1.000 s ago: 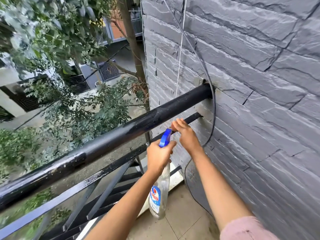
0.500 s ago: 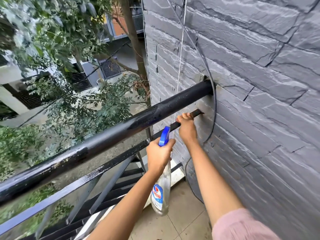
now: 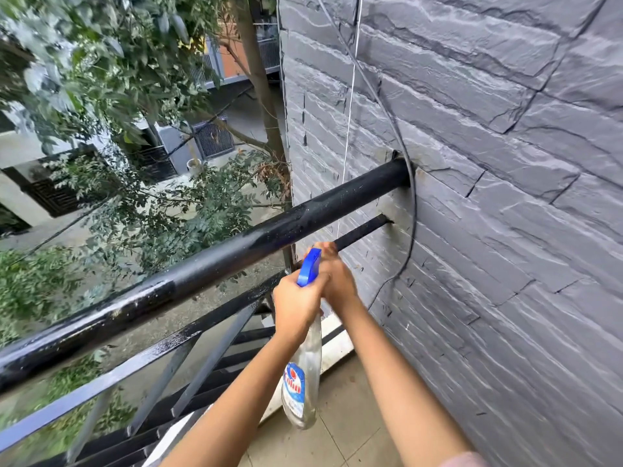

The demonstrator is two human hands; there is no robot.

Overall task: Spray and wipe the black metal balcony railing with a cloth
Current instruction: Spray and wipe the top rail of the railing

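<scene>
Head view. Black metal railing (image 3: 236, 251) runs from lower left up to the grey stone wall (image 3: 505, 230), where its thick top rail enters the stone. The rail surface is wet and speckled with droplets. A thinner lower bar (image 3: 364, 230) meets the wall just beneath it.

Left hand (image 3: 298, 305) grips the neck of a clear spray bottle (image 3: 301, 382), fingers wrapped below the blue trigger head. The bottle hangs upright, label facing the camera.

Right hand (image 3: 338, 278) sits just behind the sprayer, partly hidden by it, fingertips up at the lower bar. Cannot tell whether it clasps the bar or holds anything.

A black cable (image 3: 413, 214) and a white cord (image 3: 350, 96) run down the wall. Tiled floor (image 3: 337, 433) below, tree foliage (image 3: 118, 79) beyond the railing.
</scene>
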